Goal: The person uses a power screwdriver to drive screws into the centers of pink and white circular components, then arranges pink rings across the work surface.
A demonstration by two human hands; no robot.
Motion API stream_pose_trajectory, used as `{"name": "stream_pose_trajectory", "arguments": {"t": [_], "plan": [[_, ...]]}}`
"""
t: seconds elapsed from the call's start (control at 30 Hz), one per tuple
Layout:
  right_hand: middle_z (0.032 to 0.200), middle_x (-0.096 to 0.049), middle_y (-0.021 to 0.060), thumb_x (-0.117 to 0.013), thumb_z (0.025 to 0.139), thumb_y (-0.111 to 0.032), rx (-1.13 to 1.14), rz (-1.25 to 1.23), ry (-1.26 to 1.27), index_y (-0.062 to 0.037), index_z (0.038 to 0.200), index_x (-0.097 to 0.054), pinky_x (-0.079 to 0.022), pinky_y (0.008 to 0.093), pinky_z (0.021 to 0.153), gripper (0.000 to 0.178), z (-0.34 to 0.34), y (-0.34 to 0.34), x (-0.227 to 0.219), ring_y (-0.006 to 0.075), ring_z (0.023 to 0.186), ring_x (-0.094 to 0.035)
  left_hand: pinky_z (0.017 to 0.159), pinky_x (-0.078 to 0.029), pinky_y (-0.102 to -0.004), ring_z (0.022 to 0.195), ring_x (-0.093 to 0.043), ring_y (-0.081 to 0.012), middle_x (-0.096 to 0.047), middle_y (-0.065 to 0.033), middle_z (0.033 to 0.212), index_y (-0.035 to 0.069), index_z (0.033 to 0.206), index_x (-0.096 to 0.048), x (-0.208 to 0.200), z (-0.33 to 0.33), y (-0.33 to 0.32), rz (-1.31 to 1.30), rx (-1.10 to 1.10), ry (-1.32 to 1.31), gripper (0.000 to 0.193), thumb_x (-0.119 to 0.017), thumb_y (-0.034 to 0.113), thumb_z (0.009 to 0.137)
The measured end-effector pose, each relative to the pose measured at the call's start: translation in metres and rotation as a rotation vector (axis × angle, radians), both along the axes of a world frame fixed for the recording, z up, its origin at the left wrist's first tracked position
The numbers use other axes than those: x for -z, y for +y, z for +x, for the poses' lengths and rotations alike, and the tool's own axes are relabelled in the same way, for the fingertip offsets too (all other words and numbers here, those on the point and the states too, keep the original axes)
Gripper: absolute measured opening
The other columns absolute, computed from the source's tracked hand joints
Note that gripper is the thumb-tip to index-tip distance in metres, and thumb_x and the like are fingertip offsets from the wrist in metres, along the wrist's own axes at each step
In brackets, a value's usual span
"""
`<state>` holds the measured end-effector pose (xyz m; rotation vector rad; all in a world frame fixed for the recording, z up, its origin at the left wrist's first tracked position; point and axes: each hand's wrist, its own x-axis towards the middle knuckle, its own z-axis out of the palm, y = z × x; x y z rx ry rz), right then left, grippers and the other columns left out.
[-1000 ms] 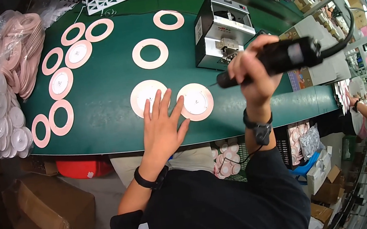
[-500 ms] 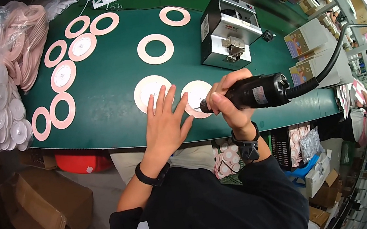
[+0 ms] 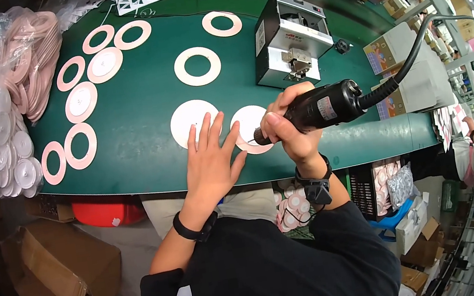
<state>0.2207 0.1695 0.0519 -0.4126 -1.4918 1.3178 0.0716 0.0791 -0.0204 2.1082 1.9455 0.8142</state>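
We log the left hand (image 3: 211,161) open, palm down, fingers spread over the edge of the left disc (image 3: 187,119) and reaching the rim of the right disc (image 3: 245,121). Right hand (image 3: 295,133) wrapped round a black power driver (image 3: 322,106), tip over the right disc on the green table (image 3: 135,120); can't tell if it touches. Risks, we'd judge: bit slips off-centre and scratches the disc if the tool tilts; disc spins if lightly pinned; bit nicks the nearby left fingers; cord (image 3: 414,60) tugs the tool. Around: loose pink ring (image 3: 199,82) beyond the discs, bagged parts (image 3: 34,62) far left, boxes (image 3: 417,81) right. We'd flag the boxy machine (image 3: 274,72) just past the right hand, limiting room that way
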Motion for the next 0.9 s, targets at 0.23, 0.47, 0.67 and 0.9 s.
{"name": "stream_pose_trajectory", "arguments": {"t": [0.23, 0.47, 0.67, 0.9], "plan": [[0.069, -0.046, 0.0036, -0.06, 0.087, 0.0, 0.071, 0.115, 0.282, -0.0048, 0.115, -0.043, -0.043, 0.0319, 0.049, 0.033, 0.041, -0.024, -0.053, 0.0141, 0.047, -0.043, 0.115, -0.015, -0.0685, 0.148, -0.026, -0.0382, -0.038, -0.0149, 0.154, 0.02, 0.141, -0.055, 0.003, 0.016, -0.001, 0.003, 0.039, 0.091, 0.059, -0.071, 0.037, 0.088], [0.067, -0.044, 0.0039, -0.061, 0.088, -0.001, 0.146, 0.152, 0.392, -0.0058, 0.118, -0.042, -0.042, 0.0323, 0.049, 0.035, 0.051, -0.038, -0.071, 0.0145, 0.046, -0.042, 0.114, -0.015, -0.0707, 0.148, -0.027, -0.0387, -0.037, -0.0184, 0.155, 0.018, 0.146, -0.049, -0.016, 0.018, -0.002, 0.077, 0.243, -0.036, 0.068, -0.071, 0.043, 0.087], [0.067, -0.042, 0.0011, -0.058, 0.092, -0.002, 0.398, 0.229, 0.309, -0.003, 0.116, -0.05, -0.043, 0.0318, 0.055, 0.025, 0.048, 0.025, -0.079, 0.0126, 0.052, -0.043, 0.115, -0.014, -0.0698, 0.145, -0.029, -0.0415, -0.038, -0.0228, 0.153, 0.001, 0.149, -0.039, 0.012, -0.046, -0.008, 0.016, -0.293, 0.121, 0.086, -0.072, 0.047, 0.084], [0.069, -0.05, 0.0048, -0.064, 0.087, 0.002, 0.504, 0.235, 0.115, -0.0024, 0.108, -0.053, -0.046, 0.034, 0.055, 0.024, 0.029, 0.104, -0.073, 0.014, 0.053, -0.048, 0.116, -0.013, -0.0679, 0.145, -0.03, -0.0402, -0.042, -0.014, 0.153, 0.002, 0.149, -0.039, 0.003, -0.039, -0.006, -0.003, -0.183, 0.076, 0.09, -0.073, 0.05, 0.081]]}}
